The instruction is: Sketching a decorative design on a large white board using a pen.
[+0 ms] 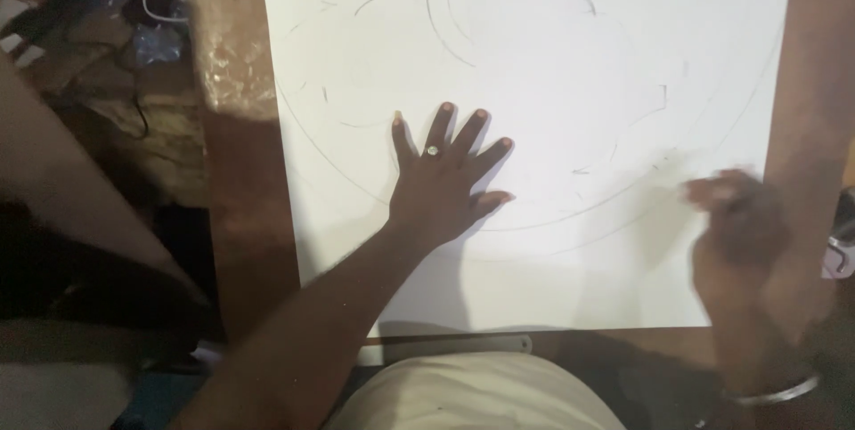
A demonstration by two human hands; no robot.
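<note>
While left hand (443,182) lies flat, fingers spread, mid-sheet (534,65) | right hand (739,225) at 4 o'clock — blurred, grip unclear | risk: palm smudging pencil arcs (445,29) — sheet slipping on table (240,216).

Dim, soft picture; the white paper (534,83) glows brightest (mildly washed out), the right hand (739,225) smears with motion blur, corners fall dark.

Matt white paper sheet (534,56) covers a brown wooden surface (240,216), glossy at its far left; a shiny metal ring (433,150) and bangle (770,392)
</note>
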